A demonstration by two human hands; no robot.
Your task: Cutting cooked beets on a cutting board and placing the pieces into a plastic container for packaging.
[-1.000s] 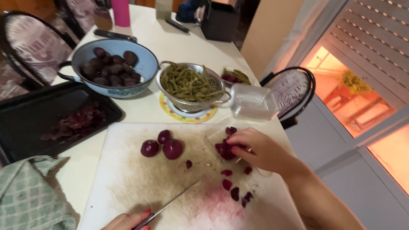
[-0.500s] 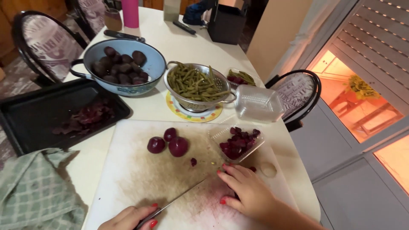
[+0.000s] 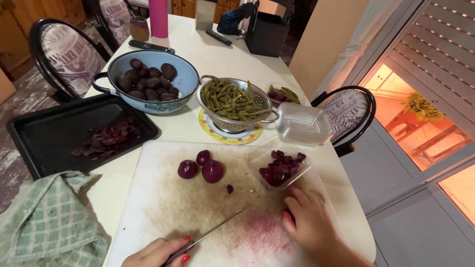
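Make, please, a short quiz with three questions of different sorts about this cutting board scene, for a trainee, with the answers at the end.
1. True or false: the left hand holds a knife whose blade lies on the cutting board.
2. Multiple choice: what fills the metal colander? A) whole beets B) green beans C) beet peels
3. Short answer: how many peeled whole beets lie together on the board, and where do the cut pieces go?

Key
1. True.
2. B. The whole beets are in the blue bowl; the peels lie on the black tray.
3. Three; the pieces sit in the clear plastic container just above the right hand.
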